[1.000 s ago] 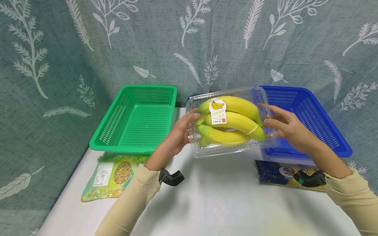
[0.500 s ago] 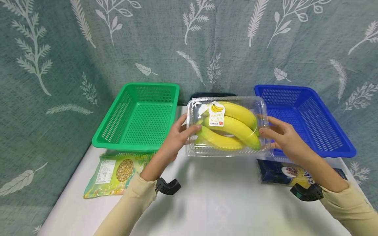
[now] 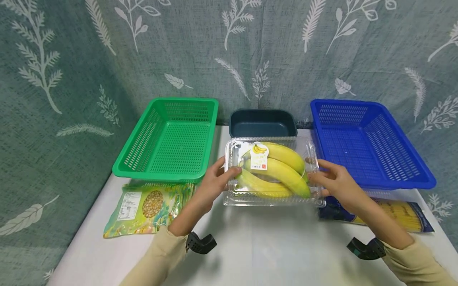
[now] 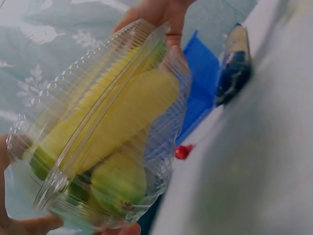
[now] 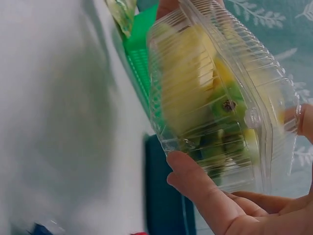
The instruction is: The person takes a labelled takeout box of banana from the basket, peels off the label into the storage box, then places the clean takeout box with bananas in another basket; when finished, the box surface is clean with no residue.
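A clear plastic clamshell box (image 3: pixel 272 201) holds several yellow bananas (image 3: pixel 282 174) with green ends, and a white banana sticker (image 3: pixel 259 157) is on its lid. My left hand (image 3: pixel 211 184) grips the box's left end, thumb on top. At the other end my right hand (image 3: pixel 338 180) grips it, fingers curled around the corner. The box is off the table, its lid facing me, in front of a dark teal bin (image 3: pixel 262 123). In the left wrist view, the box's ribbed side (image 4: pixel 112 122) shows tilted above the white tabletop; the right wrist view shows fingertips (image 5: pixel 183 164) under its edge.
A green basket (image 3: pixel 157 175) stands at the left and a blue basket (image 3: pixel 411 184) at the right. In front of them lie a green bag (image 3: pixel 152 204) with a window of round grains and a spaghetti packet (image 3: pixel 400 214). A patterned curtain (image 3: pixel 200 47) hangs behind.
Both hands have lowered the banana box toward me and levelled it from its earlier slant. The teal bin behind it has come into fuller view.
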Tool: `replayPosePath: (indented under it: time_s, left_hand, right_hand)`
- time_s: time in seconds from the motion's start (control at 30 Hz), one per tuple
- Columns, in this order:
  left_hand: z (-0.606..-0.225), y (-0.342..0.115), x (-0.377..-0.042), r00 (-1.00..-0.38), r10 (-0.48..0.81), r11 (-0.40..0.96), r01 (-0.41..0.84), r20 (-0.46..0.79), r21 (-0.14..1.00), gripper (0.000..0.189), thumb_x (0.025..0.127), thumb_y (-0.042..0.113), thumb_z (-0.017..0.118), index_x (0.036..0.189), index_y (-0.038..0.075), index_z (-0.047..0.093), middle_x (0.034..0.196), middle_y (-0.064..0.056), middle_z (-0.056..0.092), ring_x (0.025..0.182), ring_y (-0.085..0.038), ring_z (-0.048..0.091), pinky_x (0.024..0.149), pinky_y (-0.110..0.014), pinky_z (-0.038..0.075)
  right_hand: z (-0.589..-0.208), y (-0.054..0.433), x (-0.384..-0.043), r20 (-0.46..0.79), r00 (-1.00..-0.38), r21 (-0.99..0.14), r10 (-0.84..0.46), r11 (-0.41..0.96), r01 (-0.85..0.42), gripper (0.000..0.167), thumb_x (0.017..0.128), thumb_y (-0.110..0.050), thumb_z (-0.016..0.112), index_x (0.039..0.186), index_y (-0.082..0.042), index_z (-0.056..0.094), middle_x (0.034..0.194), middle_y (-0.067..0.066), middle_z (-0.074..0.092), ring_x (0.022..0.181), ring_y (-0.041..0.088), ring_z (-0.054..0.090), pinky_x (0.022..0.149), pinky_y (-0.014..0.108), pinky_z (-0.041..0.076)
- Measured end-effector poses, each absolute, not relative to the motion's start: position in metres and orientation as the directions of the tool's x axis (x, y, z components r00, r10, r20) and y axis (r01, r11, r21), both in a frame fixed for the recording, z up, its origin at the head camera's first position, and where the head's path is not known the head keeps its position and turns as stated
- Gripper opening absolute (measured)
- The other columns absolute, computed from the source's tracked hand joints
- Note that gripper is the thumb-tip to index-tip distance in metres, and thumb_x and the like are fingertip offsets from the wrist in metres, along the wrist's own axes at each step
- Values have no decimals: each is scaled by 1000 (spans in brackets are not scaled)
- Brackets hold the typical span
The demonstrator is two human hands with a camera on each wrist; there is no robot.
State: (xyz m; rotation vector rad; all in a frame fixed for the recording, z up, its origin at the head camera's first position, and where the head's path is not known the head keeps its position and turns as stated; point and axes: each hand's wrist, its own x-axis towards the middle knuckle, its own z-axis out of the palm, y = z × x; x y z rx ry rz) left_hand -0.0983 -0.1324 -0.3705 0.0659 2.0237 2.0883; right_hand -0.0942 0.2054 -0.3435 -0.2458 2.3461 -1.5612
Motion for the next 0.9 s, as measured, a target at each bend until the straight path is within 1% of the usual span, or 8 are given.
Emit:
replayPosePath:
  time_s: [0.1, 0.23, 0.33, 0.4, 0.5, 0.67, 0.8, 0.9]
  left_hand:
    - [-380, -133, -94, -973, 167, -7, -164, -160, 986, 50, 93, 30, 68, 140, 19, 54, 113, -13, 65, 93, -23, 65, 80, -40, 56]
    - [-394, -133, -88, -974, 131, -2, -186, -184, 983, 51, 92, 30, 68, 140, 19, 55, 108, -12, 65, 87, -21, 64, 69, -34, 54]
    - [-403, -133, -83, -973, 116, -5, -203, -201, 979, 51, 93, 29, 67, 141, 18, 54, 105, -13, 65, 81, -20, 64, 65, -32, 54]
    - [-408, -134, -80, -972, 106, 1, -210, -209, 978, 52, 94, 30, 66, 142, 17, 53, 105, -13, 65, 80, -19, 65, 66, -32, 55]
    - [-413, -136, -76, -976, 91, 26, -198, -200, 980, 50, 96, 30, 64, 143, 15, 53, 105, -14, 66, 81, -20, 65, 68, -33, 56]
    - [-419, -139, -75, -980, 87, 89, -174, -181, 981, 48, 99, 31, 61, 143, 15, 54, 106, -14, 68, 85, -22, 66, 71, -33, 55]
    - [-420, -139, -75, -980, 77, 134, -173, -184, 976, 51, 99, 33, 60, 145, 13, 51, 106, -15, 67, 85, -22, 65, 70, -33, 55]
    - [-422, -139, -75, -982, 66, 218, -158, -176, 963, 52, 99, 35, 60, 144, 10, 52, 110, -16, 67, 88, -22, 66, 69, -33, 55]
  right_hand:
    - [-352, 203, -91, -181, -933, -924, -310, 377, 54, 79, 103, -27, 56, 156, 9, 9, 133, 32, 55, 112, 28, 64, 83, 38, 57]
    - [-363, 200, -89, -210, -929, -929, -304, 359, 92, 80, 101, -26, 60, 154, 11, 13, 125, 31, 60, 100, 19, 68, 77, 35, 58]
    - [-372, 197, -88, -224, -925, -932, -306, 346, 111, 79, 99, -23, 62, 153, 13, 18, 120, 28, 63, 94, 16, 68, 75, 36, 58]
    - [-378, 194, -88, -227, -922, -930, -313, 351, 110, 77, 99, -23, 64, 152, 14, 21, 116, 25, 65, 94, 16, 67, 75, 37, 58]
    - [-384, 191, -87, -232, -915, -936, -329, 333, 118, 73, 98, -22, 65, 150, 13, 28, 111, 24, 67, 93, 19, 68, 75, 40, 59]
    - [-389, 187, -85, -242, -909, -940, -339, 313, 134, 70, 97, -21, 66, 147, 13, 32, 118, 28, 64, 96, 22, 68, 74, 40, 59]
    - [-391, 186, -83, -257, -904, -938, -342, 314, 148, 65, 97, -21, 66, 145, 12, 37, 118, 25, 65, 97, 24, 67, 75, 40, 59]
    - [-393, 186, -83, -265, -905, -932, -332, 330, 152, 63, 97, -23, 67, 144, 10, 41, 118, 23, 64, 99, 27, 66, 75, 40, 59]
